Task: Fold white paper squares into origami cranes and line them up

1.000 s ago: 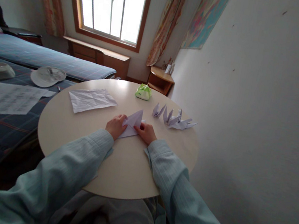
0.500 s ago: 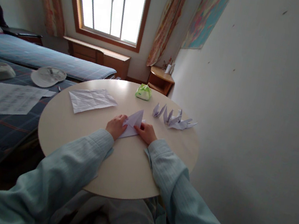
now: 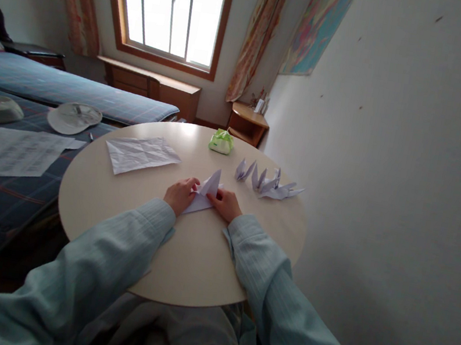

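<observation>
A partly folded sheet of white paper (image 3: pixel 201 203) lies on the round table (image 3: pixel 118 207) between my hands, with one pointed flap standing up from it. My left hand (image 3: pixel 181 194) is closed on the left edge of the paper, fingers bent. On the other side, my right hand (image 3: pixel 226 203) pinches the right edge, thumb on top near the flap's base. The undersides of the paper and some fingertips are hidden. Several folded paper cranes (image 3: pixel 264 183) stand to the right, beyond my right hand.
A creased white sheet (image 3: pixel 140 154) lies at the table's left. At the far edge sits a green tissue pack (image 3: pixel 221 142). Left of the table, a bed (image 3: pixel 30 154) bears printed sheets (image 3: pixel 16 155) and a white cap (image 3: pixel 74 118). A white wall (image 3: pixel 386 192) rises on the right.
The upright flap has narrowed, its left side drawn inward to the right. My left fingers have shifted slightly on the paper; my right hand is nearly still.
</observation>
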Demonstrator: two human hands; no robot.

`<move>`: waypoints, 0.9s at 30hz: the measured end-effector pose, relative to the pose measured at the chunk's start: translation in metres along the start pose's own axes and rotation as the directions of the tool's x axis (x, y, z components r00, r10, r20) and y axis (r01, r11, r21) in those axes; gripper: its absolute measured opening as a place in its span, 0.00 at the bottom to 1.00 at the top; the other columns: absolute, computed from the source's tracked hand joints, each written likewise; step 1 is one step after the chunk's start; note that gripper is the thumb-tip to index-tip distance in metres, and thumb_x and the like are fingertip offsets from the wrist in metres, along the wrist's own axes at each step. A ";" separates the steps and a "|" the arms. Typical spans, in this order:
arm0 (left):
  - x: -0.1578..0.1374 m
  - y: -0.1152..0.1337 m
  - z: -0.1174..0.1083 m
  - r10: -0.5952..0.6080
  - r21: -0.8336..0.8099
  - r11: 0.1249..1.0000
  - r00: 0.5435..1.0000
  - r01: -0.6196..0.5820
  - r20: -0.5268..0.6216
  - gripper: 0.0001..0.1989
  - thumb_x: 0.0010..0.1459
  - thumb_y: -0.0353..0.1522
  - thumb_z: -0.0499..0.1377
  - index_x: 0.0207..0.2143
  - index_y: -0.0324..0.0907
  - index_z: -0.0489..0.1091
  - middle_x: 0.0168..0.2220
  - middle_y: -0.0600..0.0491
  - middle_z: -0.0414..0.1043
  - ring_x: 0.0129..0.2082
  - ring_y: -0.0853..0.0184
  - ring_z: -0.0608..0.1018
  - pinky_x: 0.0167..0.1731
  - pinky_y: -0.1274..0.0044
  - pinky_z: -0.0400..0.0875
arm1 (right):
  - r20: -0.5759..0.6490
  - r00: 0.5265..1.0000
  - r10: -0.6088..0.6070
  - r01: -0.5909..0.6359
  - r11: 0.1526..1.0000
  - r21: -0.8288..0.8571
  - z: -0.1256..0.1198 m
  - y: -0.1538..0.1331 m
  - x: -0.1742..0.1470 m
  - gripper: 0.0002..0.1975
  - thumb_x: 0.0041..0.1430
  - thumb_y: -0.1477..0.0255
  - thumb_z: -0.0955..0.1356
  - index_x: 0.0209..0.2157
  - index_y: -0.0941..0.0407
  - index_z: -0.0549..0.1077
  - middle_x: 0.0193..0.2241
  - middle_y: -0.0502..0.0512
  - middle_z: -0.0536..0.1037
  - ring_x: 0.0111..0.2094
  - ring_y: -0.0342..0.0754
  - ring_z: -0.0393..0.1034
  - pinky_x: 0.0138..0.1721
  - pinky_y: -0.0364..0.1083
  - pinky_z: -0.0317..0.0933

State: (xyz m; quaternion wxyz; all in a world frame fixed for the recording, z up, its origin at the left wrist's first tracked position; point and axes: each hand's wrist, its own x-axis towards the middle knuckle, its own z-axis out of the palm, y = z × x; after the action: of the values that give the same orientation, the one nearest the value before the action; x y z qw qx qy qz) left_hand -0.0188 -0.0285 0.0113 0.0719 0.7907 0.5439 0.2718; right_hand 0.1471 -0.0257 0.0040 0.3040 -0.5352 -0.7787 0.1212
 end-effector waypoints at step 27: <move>-0.003 0.004 -0.003 0.097 0.022 0.995 0.995 -0.098 0.007 0.10 0.47 0.29 0.51 0.32 0.45 0.69 0.33 0.55 0.70 0.35 0.69 0.71 0.34 0.78 0.65 | -0.001 1.000 -0.006 0.006 1.000 0.005 -0.001 -0.002 -0.001 0.12 0.50 0.67 0.62 0.24 0.61 0.71 0.18 0.50 0.69 0.21 0.38 0.57 0.23 0.39 0.46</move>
State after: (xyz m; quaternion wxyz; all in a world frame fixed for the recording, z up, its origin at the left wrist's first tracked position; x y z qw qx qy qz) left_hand -0.0176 -0.0334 0.0151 0.0511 0.8178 0.5075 0.2666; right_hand 0.1462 -0.0272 0.0053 0.3060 -0.5321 -0.7799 0.1221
